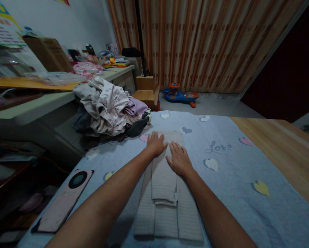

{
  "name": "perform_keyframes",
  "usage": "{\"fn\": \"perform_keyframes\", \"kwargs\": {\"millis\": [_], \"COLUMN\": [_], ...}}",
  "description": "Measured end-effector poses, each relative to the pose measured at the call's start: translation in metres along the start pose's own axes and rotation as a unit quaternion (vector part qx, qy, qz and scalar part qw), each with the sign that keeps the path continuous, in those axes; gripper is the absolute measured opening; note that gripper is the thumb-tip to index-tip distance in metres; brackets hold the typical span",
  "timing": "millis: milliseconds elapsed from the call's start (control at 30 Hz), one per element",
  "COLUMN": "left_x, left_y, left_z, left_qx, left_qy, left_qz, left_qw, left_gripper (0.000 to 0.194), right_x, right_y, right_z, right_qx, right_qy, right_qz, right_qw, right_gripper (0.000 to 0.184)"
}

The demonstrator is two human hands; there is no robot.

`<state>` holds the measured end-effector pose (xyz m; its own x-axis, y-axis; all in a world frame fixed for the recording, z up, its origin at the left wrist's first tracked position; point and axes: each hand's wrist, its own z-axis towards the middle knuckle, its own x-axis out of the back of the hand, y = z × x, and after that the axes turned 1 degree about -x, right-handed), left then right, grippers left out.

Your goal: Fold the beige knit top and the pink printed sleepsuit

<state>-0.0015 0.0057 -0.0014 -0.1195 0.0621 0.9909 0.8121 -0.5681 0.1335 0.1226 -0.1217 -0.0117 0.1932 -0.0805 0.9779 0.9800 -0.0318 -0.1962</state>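
A folded beige ribbed garment (167,203) lies lengthwise on the blue blanket (234,179) in front of me. My left hand (156,143) rests flat on its far end, fingers stretched out and slightly spread. My right hand (179,159) lies flat beside it on the same garment, fingers together and extended. Neither hand holds anything. Both forearms reach over the garment from the near edge.
A pile of crumpled clothes (110,108) sits at the blanket's far left. A pink phone (64,199) lies at the left near edge. A cluttered desk (53,89) stands to the left. Bare wooden boards (286,148) show at the right. A toy car (180,94) sits by the curtain.
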Motion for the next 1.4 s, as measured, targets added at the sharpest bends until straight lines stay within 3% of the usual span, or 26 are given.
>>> {"fn": "perform_keyframes", "kwargs": {"millis": [133,433,567,700,1000,1200,1400], "left_x": [-0.005,-0.003,-0.003,-0.009,-0.001,-0.003,-0.004], "left_y": [0.004,0.008,0.016,0.021,0.032,0.034,0.035], "left_z": [0.006,0.007,0.012,0.018,0.029,0.048,0.059], "left_qx": [-0.043,-0.035,-0.109,-0.176,-0.197,-0.249,-0.262], "left_qy": [0.010,-0.005,0.033,0.008,0.000,-0.008,-0.010], "left_qz": [-0.023,-0.038,-0.043,-0.049,-0.037,-0.037,-0.026], "left_qw": [0.999,0.999,0.993,0.983,0.980,0.968,0.965], "left_gripper": [0.052,0.053,0.048,0.046,0.038,0.039,0.042], "right_x": [-0.002,-0.006,-0.009,-0.011,-0.009,-0.010,-0.010], "right_y": [0.000,-0.001,0.000,0.000,0.000,0.002,0.003], "right_z": [0.000,0.000,0.001,0.000,0.000,0.000,0.000], "right_qx": [-0.002,-0.036,-0.033,-0.056,-0.076,-0.074,-0.074], "right_qy": [0.002,0.019,0.032,0.051,0.050,0.069,0.077], "right_qz": [-0.001,-0.002,0.005,0.002,0.012,0.036,0.035], "right_qw": [1.000,0.999,0.999,0.997,0.996,0.994,0.994], "right_gripper": [0.069,0.077,0.079,0.083,0.082,0.081,0.074]}}
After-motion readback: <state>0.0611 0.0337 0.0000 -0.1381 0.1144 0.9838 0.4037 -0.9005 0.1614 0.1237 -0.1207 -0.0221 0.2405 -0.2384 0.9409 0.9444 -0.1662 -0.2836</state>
